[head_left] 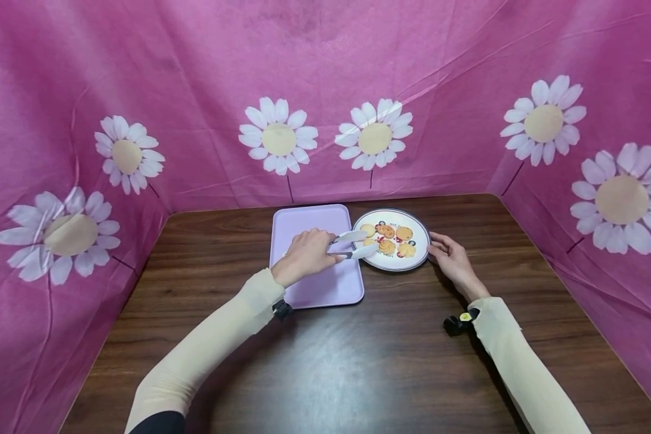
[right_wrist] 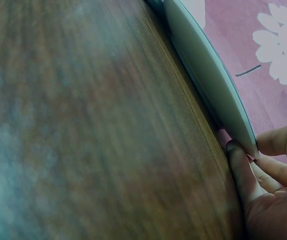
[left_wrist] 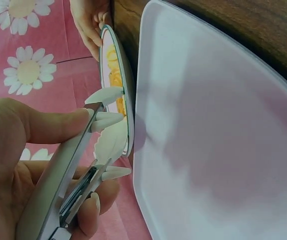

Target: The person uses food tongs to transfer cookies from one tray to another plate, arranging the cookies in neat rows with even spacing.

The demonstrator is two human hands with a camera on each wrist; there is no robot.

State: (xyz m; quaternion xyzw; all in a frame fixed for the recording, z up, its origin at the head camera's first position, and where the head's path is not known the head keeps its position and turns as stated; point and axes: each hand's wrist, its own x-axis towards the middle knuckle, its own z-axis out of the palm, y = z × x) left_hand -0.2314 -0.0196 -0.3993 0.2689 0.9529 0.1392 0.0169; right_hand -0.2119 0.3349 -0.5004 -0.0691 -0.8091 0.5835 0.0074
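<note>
My left hand (head_left: 308, 253) grips a pair of tongs (head_left: 364, 251) with metal arms and white tips. The tips stand apart over the near-left side of a white plate (head_left: 380, 263) with a dark rim line. Several golden cookies (head_left: 386, 247) lie on that plate. In the left wrist view, the thumb presses one arm of the tongs (left_wrist: 58, 175) and fingers curl round the other; nothing shows clearly between the tips. My right hand (head_left: 454, 264) pinches the plate's right edge, with thumb and fingers on either side of the rim in the right wrist view.
A lilac rectangular tray (head_left: 325, 292) lies left of the plate, under my left hand, with no item visible on it. Both stand near the back of a dark wooden table (head_left: 390, 361). Pink cloth (head_left: 325, 48) with white daisies hangs behind and at both sides.
</note>
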